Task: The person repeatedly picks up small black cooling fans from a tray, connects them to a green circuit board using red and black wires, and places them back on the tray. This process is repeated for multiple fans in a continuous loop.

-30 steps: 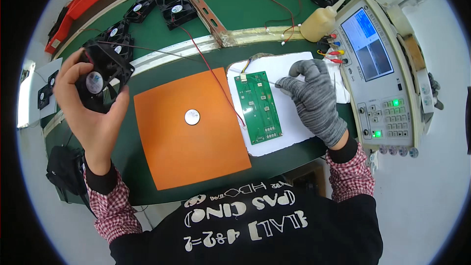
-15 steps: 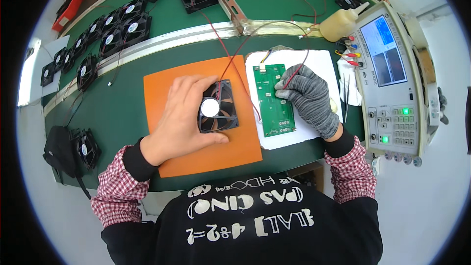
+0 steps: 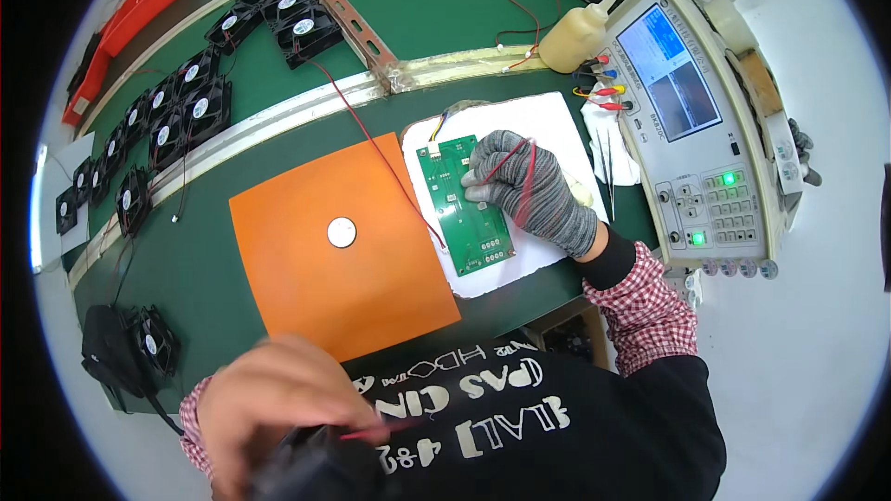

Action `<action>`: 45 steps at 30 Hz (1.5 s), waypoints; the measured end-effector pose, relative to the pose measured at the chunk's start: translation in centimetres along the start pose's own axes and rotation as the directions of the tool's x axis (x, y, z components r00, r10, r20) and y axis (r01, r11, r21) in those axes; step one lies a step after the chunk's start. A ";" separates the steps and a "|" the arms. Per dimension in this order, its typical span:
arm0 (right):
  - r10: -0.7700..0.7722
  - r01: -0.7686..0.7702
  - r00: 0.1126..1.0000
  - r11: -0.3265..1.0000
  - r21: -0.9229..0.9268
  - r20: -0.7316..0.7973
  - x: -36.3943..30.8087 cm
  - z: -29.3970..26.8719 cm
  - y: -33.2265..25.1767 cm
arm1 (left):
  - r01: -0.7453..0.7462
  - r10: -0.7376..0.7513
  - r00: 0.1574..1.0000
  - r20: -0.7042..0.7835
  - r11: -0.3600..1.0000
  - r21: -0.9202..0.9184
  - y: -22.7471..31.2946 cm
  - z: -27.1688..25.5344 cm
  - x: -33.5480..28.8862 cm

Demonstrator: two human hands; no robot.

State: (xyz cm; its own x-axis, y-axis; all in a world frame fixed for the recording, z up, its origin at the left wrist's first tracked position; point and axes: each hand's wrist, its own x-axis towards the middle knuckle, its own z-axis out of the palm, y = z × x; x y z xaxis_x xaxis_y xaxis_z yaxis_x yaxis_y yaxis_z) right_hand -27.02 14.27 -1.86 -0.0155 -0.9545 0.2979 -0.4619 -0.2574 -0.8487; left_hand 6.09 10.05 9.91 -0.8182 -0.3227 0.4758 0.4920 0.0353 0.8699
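Observation:
My left hand [image 3: 278,399], bare and smeared by motion, is at the lower edge, closed around a dark, blurred fan [image 3: 325,464] with a red wire showing beside it. A round white disc [image 3: 342,232] lies on the orange mat [image 3: 371,292]. My right hand [image 3: 534,190], in a grey knitted glove, pinches a thin red wire [image 3: 506,160] over the green circuit board [image 3: 461,218]; the wire's end is hidden by the fingertips. The board lies on a white pad [image 3: 548,116], with a small multi-wire plug at its far end.
Several black fans [image 3: 200,107] stand in rows at the far left. A bench meter [image 3: 682,130] with a lit screen is on the right, beside a squeeze bottle [image 3: 574,37] and tweezers [image 3: 608,167]. A black pouch [image 3: 111,343] lies at the near left.
My left hand has lifted the fan off the orange mat toward my body, leaving the white disc in view. My right hand stays over the board. The whole view has shifted and turned slightly.

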 end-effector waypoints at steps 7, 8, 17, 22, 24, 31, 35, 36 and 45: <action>-0.016 0.015 0.999 1.000 0.012 0.047 -0.3 -0.4 -0.4 | 0.094 -0.018 0.987 -0.161 0.874 0.478 0.5 -0.1 0.6; -0.061 0.063 0.998 0.996 -0.061 0.032 -0.4 -0.5 -0.5 | 0.025 0.104 0.985 -0.138 0.707 0.707 0.3 -0.1 0.4; -0.112 0.105 0.987 0.992 -0.063 -0.117 -0.7 -0.3 -0.7 | -0.202 0.442 0.877 0.187 -0.014 0.979 -5.7 -5.8 14.2; -0.021 0.044 0.980 0.993 0.110 -0.198 0.3 0.1 -0.5 | 0.204 0.179 0.975 -0.133 -0.473 0.857 -13.1 -19.4 14.0; -0.041 0.044 0.988 0.999 0.015 -0.150 0.7 0.2 -1.3 | 0.157 0.078 0.988 -0.136 -0.490 0.857 -13.0 -21.7 12.0; -0.151 0.130 0.980 0.979 -0.158 -0.128 0.0 -0.5 -0.8 | -0.006 0.146 0.987 -0.065 0.443 0.897 0.7 -15.2 6.0; -0.019 0.003 0.994 0.991 -0.137 -0.112 -0.2 0.0 -0.1 | 0.288 0.287 0.757 -0.587 0.661 0.693 11.4 -11.4 -7.2; -0.008 -0.008 0.996 0.986 -0.167 -0.094 -0.2 -0.2 0.2 | 0.313 0.285 0.732 -0.619 0.666 0.677 13.5 -10.7 -9.9; 0.067 -0.085 0.992 0.980 -0.180 -0.103 0.1 -0.2 0.1 | 0.718 0.041 0.680 -0.732 -0.236 0.654 14.8 -6.8 -14.6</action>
State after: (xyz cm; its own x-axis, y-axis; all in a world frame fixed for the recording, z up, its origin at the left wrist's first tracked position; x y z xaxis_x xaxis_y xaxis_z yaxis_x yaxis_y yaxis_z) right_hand -27.21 14.17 -1.87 -0.1374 -0.9491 0.2834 -0.6107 -0.1441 -0.7786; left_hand 27.33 8.86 15.00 -0.3186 -0.9103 0.2644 -0.8986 0.3788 0.2214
